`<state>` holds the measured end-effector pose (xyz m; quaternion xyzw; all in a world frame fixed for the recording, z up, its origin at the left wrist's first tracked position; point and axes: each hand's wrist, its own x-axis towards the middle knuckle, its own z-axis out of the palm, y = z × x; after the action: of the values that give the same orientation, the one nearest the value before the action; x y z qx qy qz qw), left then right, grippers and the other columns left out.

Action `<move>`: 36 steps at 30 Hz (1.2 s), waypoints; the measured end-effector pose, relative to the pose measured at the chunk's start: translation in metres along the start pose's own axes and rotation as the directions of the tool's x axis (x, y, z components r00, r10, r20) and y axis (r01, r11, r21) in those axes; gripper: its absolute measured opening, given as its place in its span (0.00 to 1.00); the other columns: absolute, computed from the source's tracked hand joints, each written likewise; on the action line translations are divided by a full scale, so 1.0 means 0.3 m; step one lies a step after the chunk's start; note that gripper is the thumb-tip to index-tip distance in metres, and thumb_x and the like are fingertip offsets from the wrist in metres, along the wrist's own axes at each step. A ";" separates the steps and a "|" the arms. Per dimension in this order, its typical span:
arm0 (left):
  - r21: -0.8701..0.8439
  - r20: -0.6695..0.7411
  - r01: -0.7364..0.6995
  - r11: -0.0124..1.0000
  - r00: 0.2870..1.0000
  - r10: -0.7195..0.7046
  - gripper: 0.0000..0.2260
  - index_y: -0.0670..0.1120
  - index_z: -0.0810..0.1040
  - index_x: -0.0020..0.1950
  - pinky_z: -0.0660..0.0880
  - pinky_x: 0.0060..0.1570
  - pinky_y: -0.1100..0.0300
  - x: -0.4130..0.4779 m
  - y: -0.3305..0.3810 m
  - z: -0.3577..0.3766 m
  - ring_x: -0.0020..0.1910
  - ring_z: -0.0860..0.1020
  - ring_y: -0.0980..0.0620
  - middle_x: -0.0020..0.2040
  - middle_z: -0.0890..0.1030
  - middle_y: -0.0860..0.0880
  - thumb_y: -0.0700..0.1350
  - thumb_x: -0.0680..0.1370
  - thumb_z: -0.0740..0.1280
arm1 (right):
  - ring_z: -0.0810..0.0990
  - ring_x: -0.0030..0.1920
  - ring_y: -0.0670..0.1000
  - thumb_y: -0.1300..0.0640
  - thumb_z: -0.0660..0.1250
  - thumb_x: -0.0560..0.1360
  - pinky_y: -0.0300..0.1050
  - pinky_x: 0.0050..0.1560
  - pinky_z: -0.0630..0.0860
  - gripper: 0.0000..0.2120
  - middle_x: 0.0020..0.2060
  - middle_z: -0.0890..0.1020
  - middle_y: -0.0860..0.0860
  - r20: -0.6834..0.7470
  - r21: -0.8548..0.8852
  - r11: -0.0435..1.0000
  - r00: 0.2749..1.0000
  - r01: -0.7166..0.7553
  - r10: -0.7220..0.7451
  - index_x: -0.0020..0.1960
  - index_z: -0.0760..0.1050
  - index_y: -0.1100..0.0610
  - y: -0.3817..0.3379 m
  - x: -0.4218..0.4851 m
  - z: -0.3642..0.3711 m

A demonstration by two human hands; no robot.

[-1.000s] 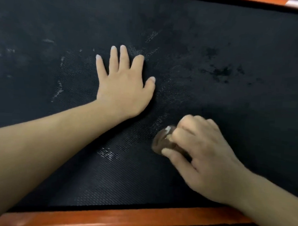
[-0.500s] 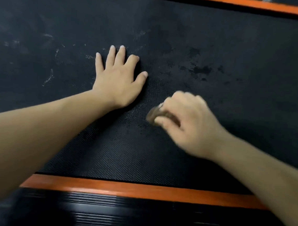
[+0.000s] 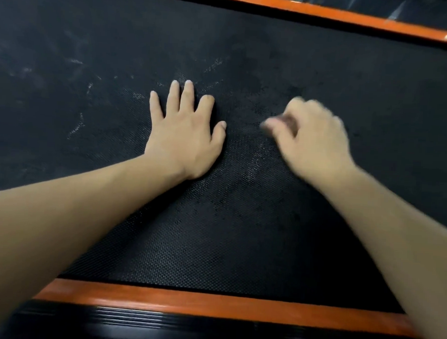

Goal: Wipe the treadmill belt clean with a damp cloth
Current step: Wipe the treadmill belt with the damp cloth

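Half a second on, swept further out with the balled cloth (image 3: 277, 121) pinched in the blurred right hand (image 3: 313, 142), now level with the flat, spread left hand (image 3: 185, 134) pressing the belt (image 3: 239, 247), leaving pale streaks (image 3: 77, 127) left of that hand unwiped

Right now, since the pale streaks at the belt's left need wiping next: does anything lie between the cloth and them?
Yes: the left hand lies flat on the belt between the cloth in the right hand and the pale streaks.
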<state>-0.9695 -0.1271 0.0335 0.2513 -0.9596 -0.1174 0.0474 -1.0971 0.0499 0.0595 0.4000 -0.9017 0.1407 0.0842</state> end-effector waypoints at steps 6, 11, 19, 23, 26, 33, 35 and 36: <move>0.010 -0.013 -0.017 1.000 1.000 0.017 0.24 0.48 0.63 0.73 0.42 0.76 0.33 0.003 -0.006 0.010 0.81 0.46 0.38 0.82 0.53 0.38 0.60 0.82 0.50 | 0.74 0.42 0.57 0.41 0.60 0.79 0.53 0.45 0.70 0.16 0.42 0.71 0.50 0.042 0.100 0.986 0.990 0.130 -0.135 0.47 0.72 0.54 -0.102 -0.094 0.012; 0.001 -0.009 -0.027 1.000 1.000 0.027 0.24 0.48 0.63 0.72 0.43 0.76 0.32 0.004 -0.009 0.015 0.81 0.46 0.37 0.81 0.54 0.37 0.60 0.82 0.49 | 0.76 0.44 0.59 0.38 0.58 0.78 0.53 0.48 0.71 0.18 0.43 0.71 0.49 0.068 0.039 0.992 0.990 0.119 -0.122 0.48 0.71 0.54 0.000 0.082 0.022; 0.028 -0.004 -0.032 0.999 0.999 0.032 0.26 0.47 0.62 0.73 0.45 0.75 0.31 0.005 -0.004 0.008 0.81 0.48 0.36 0.81 0.54 0.36 0.61 0.80 0.47 | 0.74 0.41 0.54 0.40 0.61 0.77 0.51 0.45 0.70 0.17 0.42 0.72 0.49 0.108 0.170 0.972 0.977 0.163 -0.183 0.47 0.73 0.55 -0.085 0.016 0.037; 0.021 -0.004 -0.033 0.999 0.999 0.033 0.26 0.47 0.63 0.72 0.45 0.75 0.31 0.006 -0.002 0.009 0.81 0.49 0.36 0.81 0.55 0.36 0.61 0.80 0.47 | 0.77 0.48 0.59 0.38 0.58 0.78 0.55 0.51 0.72 0.19 0.45 0.74 0.50 0.085 0.035 0.995 0.992 0.092 -0.094 0.50 0.73 0.54 0.035 0.165 0.029; 0.025 -0.012 -0.029 0.999 0.999 0.029 0.26 0.47 0.64 0.71 0.46 0.75 0.31 0.009 0.000 0.010 0.80 0.49 0.36 0.80 0.56 0.36 0.61 0.80 0.48 | 0.76 0.50 0.61 0.40 0.60 0.79 0.56 0.53 0.71 0.15 0.46 0.71 0.51 0.013 0.014 0.992 0.992 -0.124 0.124 0.49 0.68 0.52 0.056 0.225 0.049; 0.050 0.018 -0.043 0.998 0.999 0.042 0.30 0.55 0.54 0.81 0.43 0.75 0.32 0.009 -0.003 0.007 0.81 0.45 0.37 0.82 0.51 0.38 0.63 0.80 0.43 | 0.75 0.46 0.55 0.39 0.60 0.78 0.53 0.50 0.70 0.17 0.45 0.73 0.49 0.111 0.071 0.985 0.980 0.157 -0.164 0.49 0.70 0.54 0.038 0.210 0.045; 0.057 0.032 -0.045 0.997 0.999 0.043 0.30 0.57 0.52 0.81 0.41 0.75 0.32 0.008 -0.004 0.006 0.81 0.44 0.37 0.83 0.49 0.39 0.64 0.80 0.42 | 0.76 0.49 0.58 0.39 0.60 0.79 0.53 0.51 0.70 0.16 0.47 0.73 0.50 0.076 0.030 0.999 0.997 -0.031 0.029 0.50 0.68 0.52 0.101 0.323 0.048; 0.061 0.036 -0.044 0.997 0.998 0.042 0.30 0.58 0.51 0.81 0.41 0.75 0.32 0.009 -0.004 0.006 0.81 0.43 0.37 0.83 0.49 0.40 0.64 0.80 0.41 | 0.76 0.51 0.59 0.39 0.60 0.80 0.54 0.51 0.70 0.16 0.48 0.73 0.51 0.060 0.013 0.992 0.990 -0.129 0.128 0.51 0.67 0.52 0.116 0.361 0.051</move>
<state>-0.9715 -0.1290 0.0314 0.2300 -0.9686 -0.0909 0.0256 -1.1956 -0.0082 0.0672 0.3458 -0.9265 0.1416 0.0450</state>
